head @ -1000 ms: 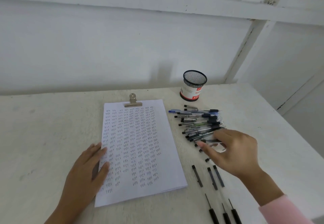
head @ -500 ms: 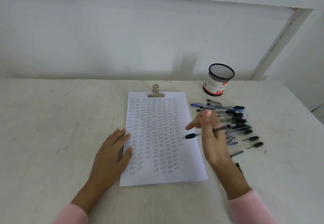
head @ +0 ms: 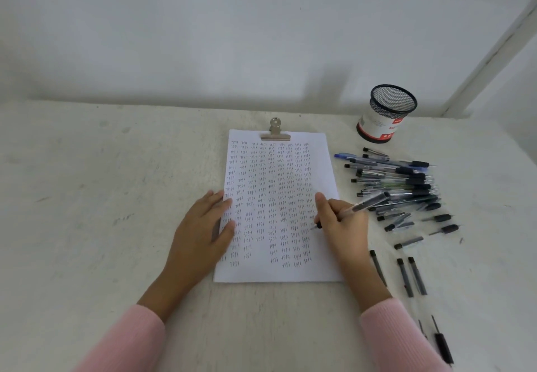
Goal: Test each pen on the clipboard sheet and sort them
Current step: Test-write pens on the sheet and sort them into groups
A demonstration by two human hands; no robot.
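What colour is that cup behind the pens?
The cup is black mesh with a white-and-red label; head view.

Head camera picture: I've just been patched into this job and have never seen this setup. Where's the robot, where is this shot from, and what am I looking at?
There is no robot here. A person in pink sleeves works with bare hands, and the one camera sits on that person's head, looking forward and down.

The left hand lies flat on the left edge of the sheet, steadying it. A metal clip holds the sheet at the top, and columns of small test marks cover it. The right hand grips a pen, its tip down near the sheet's right side.

To the right, on the table, are a pile of pens, a few loose pens or pen parts nearer the person, and a black mesh cup at the back.
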